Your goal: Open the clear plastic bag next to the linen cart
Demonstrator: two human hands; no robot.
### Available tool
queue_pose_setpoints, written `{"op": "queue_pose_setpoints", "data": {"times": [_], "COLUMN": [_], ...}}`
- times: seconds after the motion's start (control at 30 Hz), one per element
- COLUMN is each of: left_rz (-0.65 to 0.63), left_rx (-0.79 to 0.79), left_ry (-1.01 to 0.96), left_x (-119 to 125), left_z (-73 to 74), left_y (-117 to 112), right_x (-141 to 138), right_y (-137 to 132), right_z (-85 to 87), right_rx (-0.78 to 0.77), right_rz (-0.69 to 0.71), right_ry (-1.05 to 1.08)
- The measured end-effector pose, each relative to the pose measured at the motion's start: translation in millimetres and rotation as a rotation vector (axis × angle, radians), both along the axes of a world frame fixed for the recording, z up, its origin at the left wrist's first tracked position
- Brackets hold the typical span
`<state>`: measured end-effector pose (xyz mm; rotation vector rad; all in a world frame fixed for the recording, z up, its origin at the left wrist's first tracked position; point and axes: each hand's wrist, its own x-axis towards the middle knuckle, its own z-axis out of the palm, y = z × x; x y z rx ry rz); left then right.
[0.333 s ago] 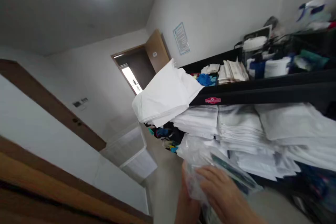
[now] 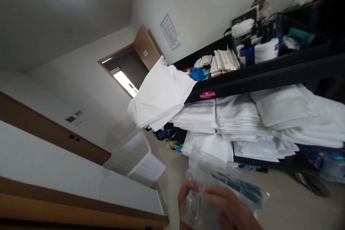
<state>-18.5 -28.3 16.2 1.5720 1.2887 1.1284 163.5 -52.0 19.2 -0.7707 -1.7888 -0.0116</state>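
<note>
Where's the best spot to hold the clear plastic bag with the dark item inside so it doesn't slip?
Grip the clear plastic bag through its film around the dark contents, coming from underneath with the right hand. That part looks the firmest; the rest is loose, crumpled film that would likely slip.

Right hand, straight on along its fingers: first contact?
The right hand is already on the clear plastic bag, so that comes first. Just beyond, across the bag, seems to be the left hand, though depth is unclear.
</note>
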Motion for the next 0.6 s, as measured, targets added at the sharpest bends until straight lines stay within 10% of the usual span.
{"op": "queue_pose_setpoints", "data": {"times": [0.1,0.4,0.6], "left_rz": [-0.079,-0.306,-0.278], "left_rx": [0.042,0.038,0.013], "left_ry": [-0.035,-0.118,-0.255], "left_x": [6,14,-9], "left_z": [6.7,20.3,17.4], "left_y": [-3,-10,-16], "right_x": [29,57,59], "right_y": [12,36,43], "right_z": [-11.6,-16.1,-18.5], "right_rx": [-0.207,-0.563,-0.666], "right_rz": [-0.156,0.233,0.172], "right_ry": [0.041,-0.303,-0.193]}}
